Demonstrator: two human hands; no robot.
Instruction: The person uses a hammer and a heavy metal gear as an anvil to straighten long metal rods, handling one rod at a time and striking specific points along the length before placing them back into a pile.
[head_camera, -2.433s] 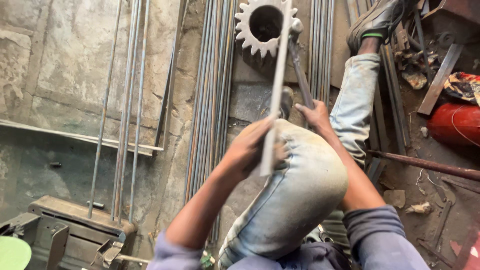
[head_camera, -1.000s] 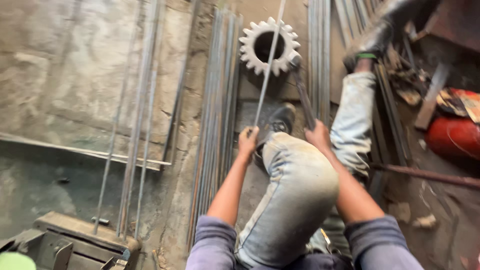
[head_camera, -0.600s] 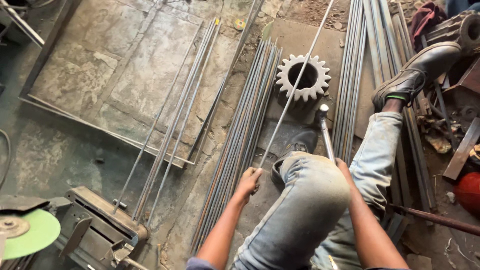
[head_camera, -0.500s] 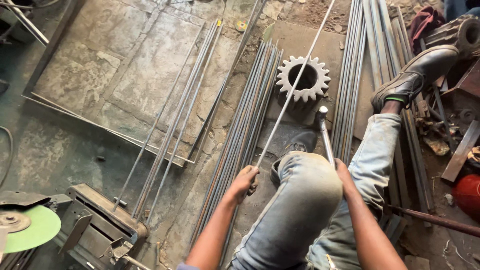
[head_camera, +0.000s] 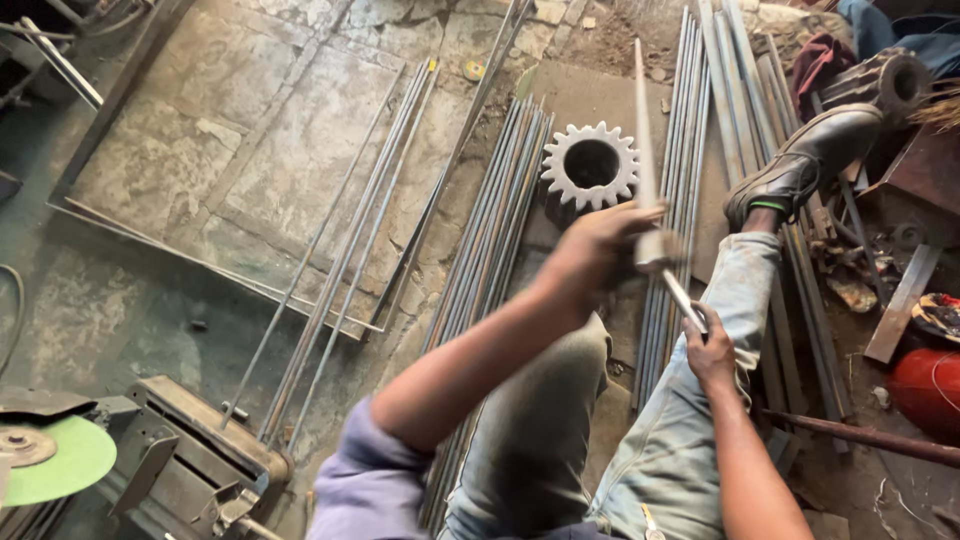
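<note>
Steel rod (head_camera: 640, 120) clamped in the left grip (head_camera: 600, 250); right grip (head_camera: 712, 350) closed round a hammer (head_camera: 665, 265). Swinging this close, a glancing blow could catch those fingers.

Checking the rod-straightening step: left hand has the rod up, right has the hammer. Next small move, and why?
Probably lower the thin rod back onto the toothed gear before striking. The left hand holds it raised above the gear, while the right hand grips the hammer close beside the rod, so a blow now would meet no support.
</note>
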